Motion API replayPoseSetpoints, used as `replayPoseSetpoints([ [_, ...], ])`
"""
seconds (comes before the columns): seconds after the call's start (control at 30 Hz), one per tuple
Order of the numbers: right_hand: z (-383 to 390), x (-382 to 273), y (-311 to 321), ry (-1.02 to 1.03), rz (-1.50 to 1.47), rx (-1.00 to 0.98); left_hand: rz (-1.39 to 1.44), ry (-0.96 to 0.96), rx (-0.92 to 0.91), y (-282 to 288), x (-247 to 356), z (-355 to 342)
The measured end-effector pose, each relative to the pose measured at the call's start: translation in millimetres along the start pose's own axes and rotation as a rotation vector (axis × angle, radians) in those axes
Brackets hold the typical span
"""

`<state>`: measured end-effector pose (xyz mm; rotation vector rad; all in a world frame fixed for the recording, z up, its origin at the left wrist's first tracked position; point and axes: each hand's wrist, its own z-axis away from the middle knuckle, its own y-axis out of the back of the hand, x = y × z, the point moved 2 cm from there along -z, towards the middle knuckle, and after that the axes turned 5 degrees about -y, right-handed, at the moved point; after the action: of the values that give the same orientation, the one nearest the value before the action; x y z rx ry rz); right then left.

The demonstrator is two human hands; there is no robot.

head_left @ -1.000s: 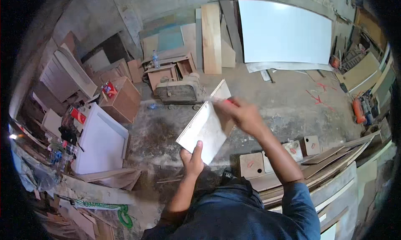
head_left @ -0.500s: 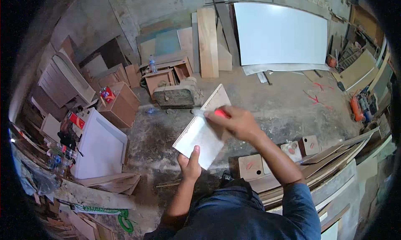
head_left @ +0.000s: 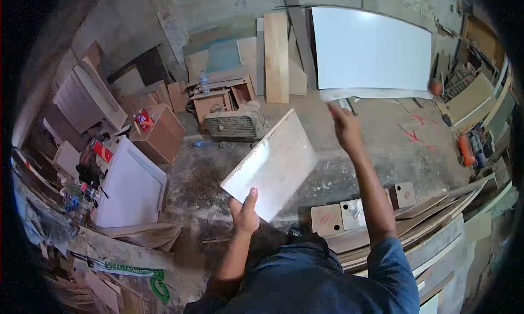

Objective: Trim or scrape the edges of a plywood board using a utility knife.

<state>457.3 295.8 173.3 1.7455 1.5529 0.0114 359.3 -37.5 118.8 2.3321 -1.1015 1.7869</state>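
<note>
My left hand [head_left: 244, 212] grips a pale rectangular wooden board [head_left: 275, 161] by its near left corner, thumb on top. The board is held tilted in front of me, and its rough long edge faces up and left. Away from the board, to its right, my right hand [head_left: 347, 129] is raised and closed. From it sticks a red-handled tool [head_left: 332, 111] whose pale end is smeared by motion, so its exact kind cannot be made out.
A dusty compressor-like machine [head_left: 236, 124] stands beyond the board. At left are a white cabinet panel [head_left: 131, 188] and a brown box [head_left: 159, 134]. Stacked boards [head_left: 436, 210] lie at right, beside cut blocks with holes [head_left: 326, 220]. A large white panel [head_left: 374, 49] leans on the far wall.
My right hand has swung off the board's edge, out to the right and farther away, with the red-handled tool. My left hand still holds the board, nearly in place.
</note>
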Motion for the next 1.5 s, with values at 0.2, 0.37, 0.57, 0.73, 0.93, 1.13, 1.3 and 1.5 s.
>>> replayPoseSetpoints([
  [0.2, 41, -24, 7, -0.132, -0.367, 0.034, 0.298, 0.231, 0.009, 8, 6, -17],
  [0.37, 74, -62, 15, -0.299, -0.470, 0.040, 0.447, 0.322, -0.040, -2, 3, -26],
  [0.57, 79, -115, 19, -0.040, -0.287, -0.100, 0.441, 0.349, -0.016, 0, -18, -25],
  [0.73, 83, -139, 7, 0.001, -0.196, -0.354, 0.354, 0.302, -0.004, -9, -15, -20],
  [0.93, 88, -169, -2, 0.285, -0.048, -0.392, 0.367, 0.266, -0.045, -12, -17, -17],
  [1.13, 75, -150, -1, 0.142, -0.032, -0.269, 0.324, 0.278, 0.012, -11, -15, -16],
  [1.3, 74, -144, -2, 0.191, -0.050, -0.298, 0.369, 0.263, -0.012, -9, -15, -16],
  [1.5, 79, -153, 0, 0.270, -0.047, -0.408, 0.382, 0.266, -0.001, -8, -18, -15],
])
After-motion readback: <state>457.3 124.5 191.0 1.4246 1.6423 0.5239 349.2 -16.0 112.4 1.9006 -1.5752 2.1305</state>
